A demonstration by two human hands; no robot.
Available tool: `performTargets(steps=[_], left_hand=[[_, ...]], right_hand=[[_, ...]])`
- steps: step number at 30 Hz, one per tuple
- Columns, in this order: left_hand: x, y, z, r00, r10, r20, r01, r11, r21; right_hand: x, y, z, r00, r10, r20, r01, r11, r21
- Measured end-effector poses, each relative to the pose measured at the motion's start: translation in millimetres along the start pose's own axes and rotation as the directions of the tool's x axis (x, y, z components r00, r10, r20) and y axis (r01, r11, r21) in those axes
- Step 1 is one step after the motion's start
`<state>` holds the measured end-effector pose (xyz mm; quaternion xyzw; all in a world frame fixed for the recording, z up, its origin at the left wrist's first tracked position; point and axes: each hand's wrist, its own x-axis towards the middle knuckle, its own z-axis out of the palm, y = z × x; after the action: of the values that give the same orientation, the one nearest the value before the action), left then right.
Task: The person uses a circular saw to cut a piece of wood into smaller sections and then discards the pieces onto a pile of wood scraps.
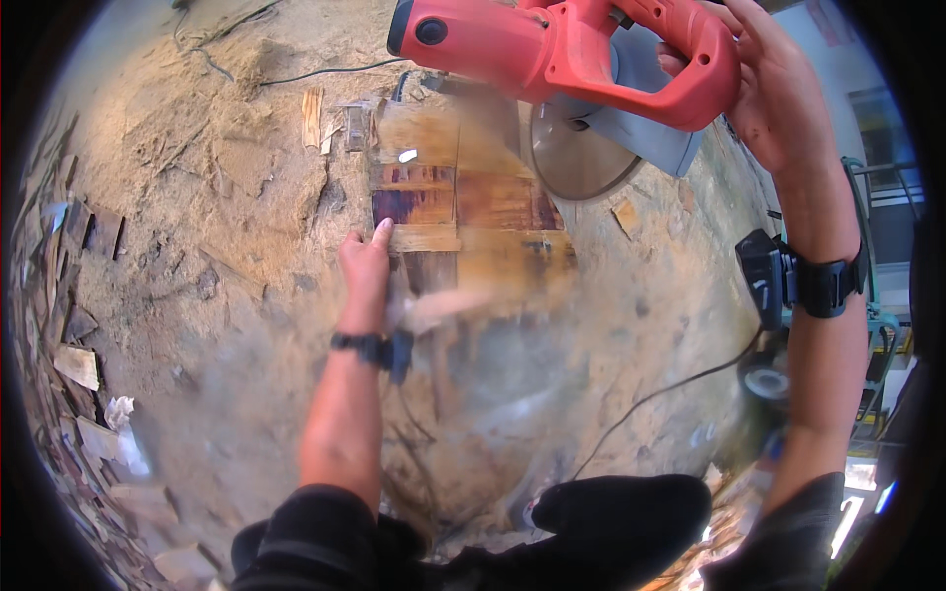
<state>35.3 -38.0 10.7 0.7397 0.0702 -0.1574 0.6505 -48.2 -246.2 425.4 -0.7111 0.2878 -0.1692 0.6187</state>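
Evidently, the two hands were kept well apart, and I judged that spacing deliberate. The right hand point(778, 103) was clamped on the rear of the red circular saw point(567, 64), with fingers curled round the loop handle; a fingertip showed inside the loop. Ahead and to the left of those fingers lay the motor housing, so the grip sat at the end away from it, presumably to let one arm steer the whole weight.

Below and to the left of the same fingers hung the round blade point(576, 153), partly covered by a grey guard point(641, 143). Whether it was turning, or touching wood, could not be told.

The left hand point(365, 261) was at the near left edge of the wooden boards point(419, 207), thumb on top. Its other fingers were hidden, so I could not tell whether they pinched the edge or lay loose. The boards spread beyond and to the right of that thumb, a placement that likely steadied them while leaving skin away from the blade. Sawdust point(177, 128) covered the ground left of the thumb; a dark cord point(330, 72) ran beyond it.
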Motion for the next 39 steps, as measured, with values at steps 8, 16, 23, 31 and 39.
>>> performTargets(steps=[8,16,23,31,39], left_hand=[[0.2,-7.8,1.9,0.998,-0.007,-0.062,0.008,1.000,0.025],[10.1,-24.4,2.9,0.998,0.038,-0.053,-0.033,0.994,0.102],[29.3,-22.5,-5.9,1.000,0.015,0.000,-0.015,0.984,0.179],[45.5,-30.4,-8.2,0.999,-0.014,0.029,0.008,0.984,0.176],[43.1,-29.5,-6.7,1.000,-0.003,0.004,0.002,0.984,0.181]], right_hand=[[58.3,-15.1,4.6,0.722,0.492,0.486,-0.574,0.818,0.025],[72.2,-3.4,17.7,0.632,0.413,0.655,-0.554,0.833,0.009],[74.3,-0.7,17.6,0.637,0.348,0.688,-0.416,0.906,-0.073],[73.0,2.7,21.1,0.696,0.305,0.650,-0.358,0.932,-0.054],[70.4,-2.2,18.3,0.778,0.369,0.508,-0.410,0.911,-0.034]])
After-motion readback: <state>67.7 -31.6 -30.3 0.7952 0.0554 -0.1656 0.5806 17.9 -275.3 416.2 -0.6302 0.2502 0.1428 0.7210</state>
